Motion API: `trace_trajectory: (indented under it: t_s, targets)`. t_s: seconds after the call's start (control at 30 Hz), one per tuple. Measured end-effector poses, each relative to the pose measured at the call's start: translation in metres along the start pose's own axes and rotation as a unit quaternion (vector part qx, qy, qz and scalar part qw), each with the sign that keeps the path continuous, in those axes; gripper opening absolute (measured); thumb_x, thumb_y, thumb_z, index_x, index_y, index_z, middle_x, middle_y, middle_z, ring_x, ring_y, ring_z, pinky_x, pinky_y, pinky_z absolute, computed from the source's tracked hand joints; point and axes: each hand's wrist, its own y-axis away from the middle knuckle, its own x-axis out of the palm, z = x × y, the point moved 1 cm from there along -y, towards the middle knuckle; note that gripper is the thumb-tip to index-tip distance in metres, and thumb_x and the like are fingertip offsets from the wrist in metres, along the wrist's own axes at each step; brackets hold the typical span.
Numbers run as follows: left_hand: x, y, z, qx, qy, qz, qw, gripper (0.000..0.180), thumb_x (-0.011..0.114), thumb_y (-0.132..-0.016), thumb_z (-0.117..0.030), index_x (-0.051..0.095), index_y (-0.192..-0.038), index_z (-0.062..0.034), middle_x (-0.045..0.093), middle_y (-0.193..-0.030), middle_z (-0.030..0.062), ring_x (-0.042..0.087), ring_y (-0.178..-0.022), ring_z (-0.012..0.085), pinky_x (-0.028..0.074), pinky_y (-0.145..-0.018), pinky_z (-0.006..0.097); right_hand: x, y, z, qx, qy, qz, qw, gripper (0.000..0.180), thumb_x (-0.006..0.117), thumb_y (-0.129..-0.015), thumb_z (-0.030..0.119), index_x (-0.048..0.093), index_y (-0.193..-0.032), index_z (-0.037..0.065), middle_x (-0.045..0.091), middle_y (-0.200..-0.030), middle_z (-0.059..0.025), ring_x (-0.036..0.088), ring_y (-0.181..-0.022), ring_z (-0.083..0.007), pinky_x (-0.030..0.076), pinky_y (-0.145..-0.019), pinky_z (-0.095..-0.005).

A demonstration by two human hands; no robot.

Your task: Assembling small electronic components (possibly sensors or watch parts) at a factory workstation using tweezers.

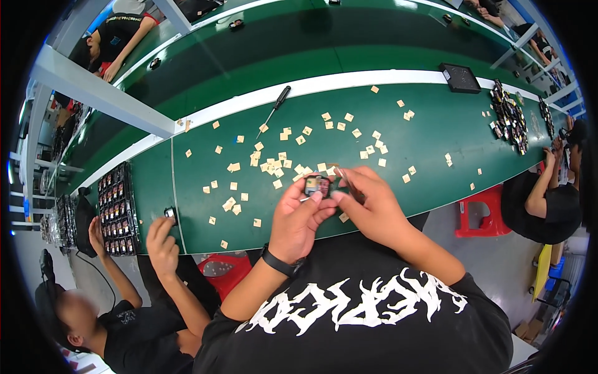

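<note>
Hands meet just above the near edge of the green bench, close to the body, which keeps the small work steady and well in sight. The left hand is closed on a small dark part, pinched between thumb and fingers and tilted up toward the face. The right hand is closed narrowly on a thin tool whose tip lies at the part's right side; what kind of tool it is cannot be told.

Tan squares lie loose across the middle of the bench, thickest just beyond the hands, within easy reach. A screwdriver lies apart toward the far edge by the white strip.

Room is open on the bench's right half, up to a black tray at the far edge. Leftward is tighter: a neighbour's hand works at the near edge beside trays of parts.
</note>
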Motion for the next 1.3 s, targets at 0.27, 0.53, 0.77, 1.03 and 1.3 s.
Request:
trace_trajectory:
  t_s: [0.27, 0.53, 0.77, 1.03, 1.3]
  targets:
    - [0.006, 0.007, 0.002, 0.114, -0.281, -0.082, 0.949, 0.04, 0.057, -0.1, -0.001, 0.047, -0.138, 0.0021, 0.066, -0.118, 0.0154, 0.07, -0.089, 0.0146, 0.057, -0.074, 0.024, -0.005, 0.017, 0.019, 0.137, -0.171, 0.105, 0.97, 0.02, 0.053, -0.102, 0.008, 0.053, -0.119, -0.001, 0.069, -0.086, -0.0085, 0.059, -0.062, -0.0108, 0.048, -0.058, -0.0275]
    - [0.001, 0.001, 0.01, 0.167, -0.359, -0.092, 0.914, 0.027, 0.059, -0.097, 0.004, 0.049, -0.122, 0.003, 0.068, -0.118, 0.0178, 0.067, -0.1, 0.0151, 0.056, -0.082, 0.027, 0.006, 0.01, 0.004, 0.206, -0.18, 0.119, 0.954, 0.012, 0.056, -0.101, 0.011, 0.049, -0.101, 0.001, 0.07, -0.083, -0.0097, 0.058, -0.054, -0.0103, 0.045, -0.05, -0.0271]
    - [-0.01, -0.003, 0.015, 0.175, -0.409, -0.063, 0.894, 0.029, 0.06, -0.096, 0.003, 0.051, -0.123, 0.0038, 0.069, -0.116, 0.0164, 0.068, -0.097, 0.0153, 0.055, -0.086, 0.028, 0.012, 0.004, -0.007, 0.232, -0.198, 0.114, 0.946, 0.012, 0.058, -0.1, 0.012, 0.052, -0.099, 0.002, 0.071, -0.082, -0.0088, 0.056, -0.052, -0.009, 0.043, -0.047, -0.0261]
    - [-0.01, -0.001, 0.003, 0.08, -0.375, -0.073, 0.921, 0.031, 0.064, -0.094, -0.002, 0.058, -0.124, 0.0016, 0.07, -0.094, 0.0059, 0.064, -0.075, 0.007, 0.051, -0.063, 0.023, 0.017, 0.009, -0.006, 0.2, -0.123, 0.079, 0.969, 0.011, 0.058, -0.098, 0.009, 0.054, -0.094, 0.0, 0.07, -0.079, -0.0099, 0.059, -0.058, -0.0124, 0.045, -0.054, -0.0308]
    - [-0.009, 0.002, -0.007, 0.042, -0.288, -0.046, 0.956, 0.035, 0.063, -0.095, -0.001, 0.049, -0.127, 0.0003, 0.068, -0.089, 0.006, 0.06, -0.068, 0.006, 0.046, -0.055, 0.021, 0.019, 0.014, -0.01, 0.074, -0.032, 0.06, 0.995, 0.012, 0.061, -0.097, 0.008, 0.053, -0.097, -0.002, 0.068, -0.075, -0.0182, 0.066, -0.064, -0.0225, 0.049, -0.06, -0.034]
